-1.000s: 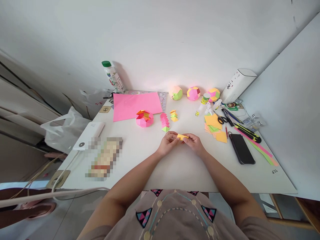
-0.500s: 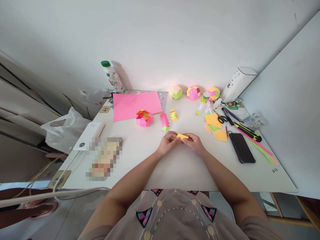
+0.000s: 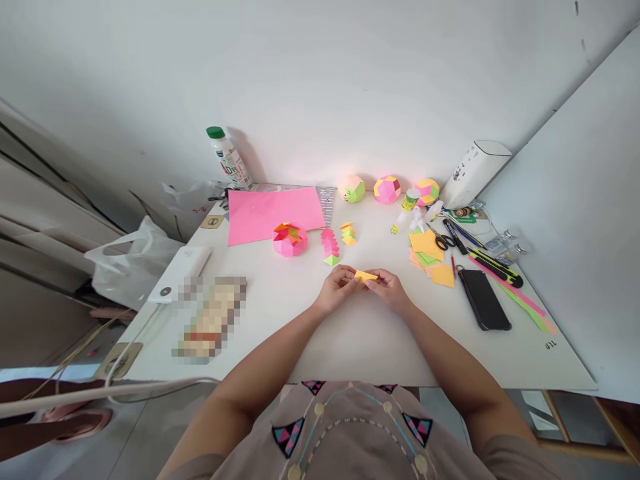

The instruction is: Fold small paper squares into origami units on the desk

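Observation:
Both my hands meet over the middle of the white table (image 3: 350,347). My left hand (image 3: 336,289) and my right hand (image 3: 387,288) pinch a small folded yellow paper piece (image 3: 365,275) between their fingertips, each at one end. Just beyond the hands lies a row of folded pink paper units (image 3: 329,243) and a small stack of yellow and green units (image 3: 348,233). A part-built pink paper ball (image 3: 289,238) stands to the left of them.
A pink sheet (image 3: 273,213) and a bottle (image 3: 229,159) lie at the back left. Three finished paper balls (image 3: 387,189) stand by the wall. Loose coloured squares (image 3: 427,250), scissors (image 3: 440,237), glue (image 3: 406,208), a cutter (image 3: 495,264) and a black phone (image 3: 484,299) crowd the right side. A white power bank (image 3: 180,272) lies left.
My hands have stayed on the yellow piece with only slight finger movement. The view has shifted a little downward.

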A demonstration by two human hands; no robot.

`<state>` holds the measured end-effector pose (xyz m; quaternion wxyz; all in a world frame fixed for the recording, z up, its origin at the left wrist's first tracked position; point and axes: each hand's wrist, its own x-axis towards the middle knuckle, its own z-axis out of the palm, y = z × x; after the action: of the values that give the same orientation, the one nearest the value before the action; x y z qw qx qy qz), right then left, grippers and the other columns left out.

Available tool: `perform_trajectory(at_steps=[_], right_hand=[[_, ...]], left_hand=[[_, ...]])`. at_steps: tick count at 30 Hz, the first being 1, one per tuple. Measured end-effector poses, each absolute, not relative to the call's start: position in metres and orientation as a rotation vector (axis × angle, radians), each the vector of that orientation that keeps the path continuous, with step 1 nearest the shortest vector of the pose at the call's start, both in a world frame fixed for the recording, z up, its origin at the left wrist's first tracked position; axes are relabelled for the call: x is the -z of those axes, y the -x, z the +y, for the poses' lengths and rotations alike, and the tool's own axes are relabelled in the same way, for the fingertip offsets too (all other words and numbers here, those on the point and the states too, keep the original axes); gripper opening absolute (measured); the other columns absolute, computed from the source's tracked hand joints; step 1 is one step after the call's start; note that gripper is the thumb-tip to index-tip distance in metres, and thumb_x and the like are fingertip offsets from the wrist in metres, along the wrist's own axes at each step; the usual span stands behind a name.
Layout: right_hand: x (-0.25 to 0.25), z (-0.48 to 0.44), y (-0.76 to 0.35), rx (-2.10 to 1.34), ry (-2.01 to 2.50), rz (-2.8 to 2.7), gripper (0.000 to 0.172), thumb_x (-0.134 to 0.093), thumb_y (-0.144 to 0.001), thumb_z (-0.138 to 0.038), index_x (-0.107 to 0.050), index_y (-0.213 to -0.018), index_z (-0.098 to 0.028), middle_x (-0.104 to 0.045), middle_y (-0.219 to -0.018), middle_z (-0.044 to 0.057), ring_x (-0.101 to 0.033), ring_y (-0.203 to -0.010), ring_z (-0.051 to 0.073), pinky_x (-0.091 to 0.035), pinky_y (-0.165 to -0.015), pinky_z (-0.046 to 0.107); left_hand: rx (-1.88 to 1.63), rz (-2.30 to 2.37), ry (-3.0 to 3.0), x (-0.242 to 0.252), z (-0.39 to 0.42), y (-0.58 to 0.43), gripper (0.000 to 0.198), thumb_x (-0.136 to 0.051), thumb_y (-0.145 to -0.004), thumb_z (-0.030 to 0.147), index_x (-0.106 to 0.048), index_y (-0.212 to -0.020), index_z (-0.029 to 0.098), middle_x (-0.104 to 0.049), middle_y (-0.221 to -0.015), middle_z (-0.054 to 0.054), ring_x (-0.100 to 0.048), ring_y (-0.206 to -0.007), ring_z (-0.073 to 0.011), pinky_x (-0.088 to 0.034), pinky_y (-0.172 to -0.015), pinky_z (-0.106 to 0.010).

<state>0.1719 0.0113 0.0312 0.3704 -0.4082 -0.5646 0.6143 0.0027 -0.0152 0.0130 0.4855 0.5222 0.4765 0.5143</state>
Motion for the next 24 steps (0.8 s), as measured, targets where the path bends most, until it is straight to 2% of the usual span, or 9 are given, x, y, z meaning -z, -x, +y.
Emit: perform_trajectory(at_steps=[7, 24], right_hand=[[-0.0325, 0.0113, -0.1713, -1.58, 1.051, -1.44, 0.023, -0.067, -0.071, -0.033, -0.065, -0.091, -0.02, -0.066, -0.095, 0.004, -0.063, -0.084, 0.019, -0.053, -0.079, 0.035], [-0.0317, 0.0112, -0.1721, -1.587, 1.032, -1.441, 0.025, -0.067, -0.072, -0.034, -0.065, -0.092, -0.019, -0.065, -0.096, 0.005, -0.062, -0.086, 0.019, -0.053, -0.078, 0.035]], left_hand=[[-1.251, 1.161, -1.335, -0.014, -0.0151, -0.0021, 0.022, -0.061, -0.077, 0.039, -0.06, -0.071, 0.018, -0.053, -0.097, -0.006, -0.055, -0.084, -0.0142, -0.047, -0.062, -0.024], [-1.234, 1.156, -1.289, -0.0143, -0.0151, -0.0027, 0.022, -0.061, -0.077, 0.038, -0.059, -0.071, 0.017, -0.051, -0.098, -0.006, -0.054, -0.082, -0.0133, -0.047, -0.063, -0.024]])
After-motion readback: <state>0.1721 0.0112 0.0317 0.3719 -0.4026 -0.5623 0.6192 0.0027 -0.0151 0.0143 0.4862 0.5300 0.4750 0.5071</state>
